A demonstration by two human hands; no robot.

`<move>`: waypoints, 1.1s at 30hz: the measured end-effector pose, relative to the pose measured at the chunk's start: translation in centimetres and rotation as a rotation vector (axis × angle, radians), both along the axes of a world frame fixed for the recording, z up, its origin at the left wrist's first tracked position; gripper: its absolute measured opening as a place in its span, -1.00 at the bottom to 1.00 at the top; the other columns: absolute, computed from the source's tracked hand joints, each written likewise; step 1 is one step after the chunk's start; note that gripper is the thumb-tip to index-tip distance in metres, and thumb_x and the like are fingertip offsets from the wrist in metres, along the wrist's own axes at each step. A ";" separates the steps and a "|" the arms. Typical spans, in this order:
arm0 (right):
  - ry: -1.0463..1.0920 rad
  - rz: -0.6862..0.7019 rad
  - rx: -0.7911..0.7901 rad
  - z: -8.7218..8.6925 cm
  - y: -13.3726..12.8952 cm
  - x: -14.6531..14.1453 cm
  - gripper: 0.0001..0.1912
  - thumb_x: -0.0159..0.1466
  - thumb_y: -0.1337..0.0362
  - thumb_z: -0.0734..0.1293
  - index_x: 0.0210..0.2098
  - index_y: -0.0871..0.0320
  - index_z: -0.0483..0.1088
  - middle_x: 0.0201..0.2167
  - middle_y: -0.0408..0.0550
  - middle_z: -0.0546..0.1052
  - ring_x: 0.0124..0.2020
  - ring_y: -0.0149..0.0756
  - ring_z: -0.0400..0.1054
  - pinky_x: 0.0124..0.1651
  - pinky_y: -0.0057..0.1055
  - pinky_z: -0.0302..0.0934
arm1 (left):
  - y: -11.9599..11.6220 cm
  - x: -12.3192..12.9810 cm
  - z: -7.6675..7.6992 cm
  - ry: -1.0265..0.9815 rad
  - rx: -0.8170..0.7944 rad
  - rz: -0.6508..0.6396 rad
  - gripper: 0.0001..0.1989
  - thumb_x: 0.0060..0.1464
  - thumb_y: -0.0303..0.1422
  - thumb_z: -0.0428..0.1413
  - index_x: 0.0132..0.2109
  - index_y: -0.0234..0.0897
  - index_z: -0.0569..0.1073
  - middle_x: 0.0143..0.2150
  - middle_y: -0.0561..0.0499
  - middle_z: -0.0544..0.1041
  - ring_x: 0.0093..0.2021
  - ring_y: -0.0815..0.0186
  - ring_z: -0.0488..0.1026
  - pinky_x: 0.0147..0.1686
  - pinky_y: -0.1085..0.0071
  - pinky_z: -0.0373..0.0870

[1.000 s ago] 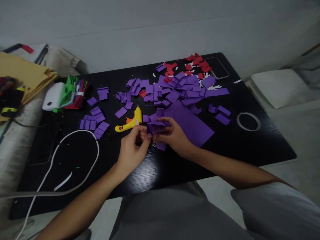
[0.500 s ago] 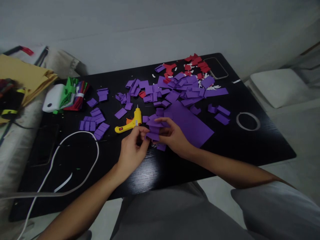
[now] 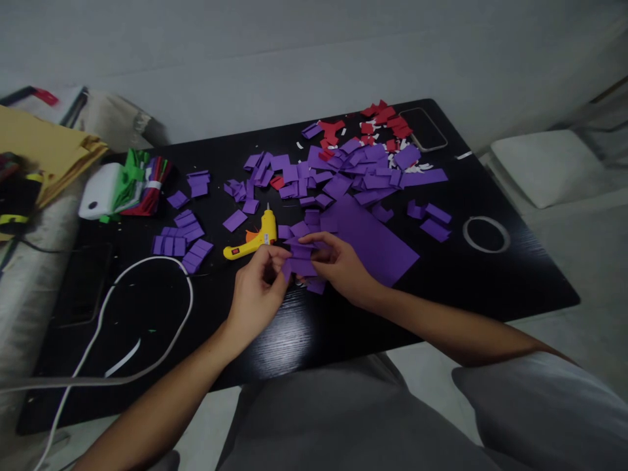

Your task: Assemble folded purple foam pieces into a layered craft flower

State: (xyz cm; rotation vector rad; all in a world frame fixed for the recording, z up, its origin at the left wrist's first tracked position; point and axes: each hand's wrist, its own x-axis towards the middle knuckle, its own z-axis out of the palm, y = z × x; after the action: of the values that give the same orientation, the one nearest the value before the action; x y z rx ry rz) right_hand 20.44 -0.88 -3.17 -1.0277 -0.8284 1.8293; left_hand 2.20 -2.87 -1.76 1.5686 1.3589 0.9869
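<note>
On the black desk (image 3: 441, 261), the left hand (image 3: 255, 294) and right hand (image 3: 343, 268) pinch a folded purple paper piece (image 3: 300, 258) between their fingers, beside a yellow glue gun (image 3: 252, 239).

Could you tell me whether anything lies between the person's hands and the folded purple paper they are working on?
Nothing visible does: the left hand and right hand both already grip the folded purple paper piece directly.

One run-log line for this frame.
left hand: pinching purple paper piece | right hand: pinching it too | glue gun: lying beside
</note>
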 end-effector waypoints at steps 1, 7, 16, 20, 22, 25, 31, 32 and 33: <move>0.001 0.003 -0.010 0.0 0.0 0.0 -0.49 0.02 0.30 0.62 -0.07 0.08 0.46 -0.47 -0.23 0.65 -0.47 -0.32 0.61 -0.28 -0.39 0.58 | 0.0 0.0 0.0 0.000 -0.008 0.002 -0.87 0.20 -0.37 0.21 -0.10 -0.20 0.48 -0.37 0.09 0.53 -0.41 0.36 0.47 -0.40 0.46 0.35; 0.024 0.011 -0.008 0.2 0.1 0.1 -0.47 0.00 0.23 0.65 -0.08 0.08 0.45 -0.49 -0.22 0.65 -0.47 -0.30 0.63 -0.28 -0.34 0.59 | 0.1 0.0 -0.1 -0.037 -0.030 0.003 -0.90 0.22 -0.35 0.20 -0.11 -0.21 0.49 -0.39 0.10 0.51 -0.44 0.37 0.44 -0.40 0.45 0.36; 0.036 0.018 0.002 -0.4 0.0 0.0 -0.44 -0.01 0.28 0.65 -0.06 0.08 0.43 -0.39 -0.20 0.67 -0.41 -0.30 0.63 -0.22 -0.32 0.61 | 0.1 -0.2 -0.2 -0.087 -0.067 -0.004 -0.87 0.21 -0.36 0.21 -0.08 -0.20 0.50 -0.36 0.07 0.54 -0.44 0.36 0.46 -0.41 0.44 0.40; 0.025 0.024 0.000 -0.5 0.1 0.0 -0.41 -0.01 0.34 0.63 -0.04 0.07 0.41 -0.36 -0.19 0.67 -0.42 -0.34 0.61 -0.25 -0.39 0.58 | 0.0 0.0 -0.2 -0.093 -0.068 -0.017 -0.85 0.19 -0.39 0.22 -0.08 -0.20 0.49 -0.36 0.08 0.56 -0.42 0.35 0.50 -0.37 0.42 0.44; 0.021 0.021 -0.014 -0.5 0.2 0.0 -0.41 -0.02 0.37 0.63 -0.04 0.07 0.39 -0.37 -0.21 0.66 -0.44 -0.36 0.59 -0.28 -0.41 0.57 | 0.0 0.1 -0.1 -0.103 -0.072 -0.014 -0.83 0.17 -0.41 0.23 -0.09 -0.20 0.49 -0.35 0.08 0.57 -0.41 0.35 0.52 -0.36 0.43 0.45; 0.020 0.018 -0.048 -0.4 0.2 0.0 -0.38 -0.06 0.43 0.62 -0.05 0.08 0.39 -0.32 -0.19 0.68 -0.42 -0.36 0.60 -0.27 -0.42 0.56 | 0.0 0.2 0.2 -0.133 -0.079 -0.017 -0.83 0.15 -0.42 0.23 -0.10 -0.20 0.48 -0.33 0.07 0.59 -0.41 0.36 0.54 -0.34 0.43 0.47; 0.011 0.025 -0.057 -0.2 0.1 0.0 -0.38 0.00 0.38 0.62 -0.01 0.08 0.37 -0.37 -0.20 0.66 -0.42 -0.33 0.61 -0.22 -0.35 0.58 | 0.2 0.0 0.0 -0.142 -0.098 -0.008 -0.84 0.17 -0.39 0.23 -0.09 -0.21 0.48 -0.36 0.09 0.56 -0.42 0.36 0.51 -0.36 0.43 0.44; 0.014 0.030 -0.055 -0.1 0.1 0.0 -0.39 0.01 0.36 0.62 -0.01 0.08 0.36 -0.39 -0.21 0.65 -0.43 -0.32 0.61 -0.22 -0.35 0.59 | 0.2 0.0 0.0 -0.138 -0.100 -0.004 -0.84 0.18 -0.39 0.23 -0.08 -0.21 0.48 -0.38 0.10 0.54 -0.43 0.36 0.50 -0.37 0.43 0.43; 0.016 0.034 -0.053 -0.1 0.1 0.0 -0.39 0.02 0.35 0.62 0.00 0.09 0.35 -0.40 -0.21 0.65 -0.43 -0.33 0.61 -0.22 -0.35 0.58 | 0.2 0.0 -0.1 -0.137 -0.101 0.000 -0.84 0.18 -0.39 0.23 -0.08 -0.21 0.48 -0.39 0.11 0.53 -0.44 0.36 0.49 -0.37 0.43 0.42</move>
State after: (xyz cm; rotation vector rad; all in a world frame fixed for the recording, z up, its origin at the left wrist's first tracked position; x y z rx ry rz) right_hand 20.46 -0.78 -3.29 -1.0367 -0.7953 1.8949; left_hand 2.19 -2.69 -1.85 1.4004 1.2939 0.9919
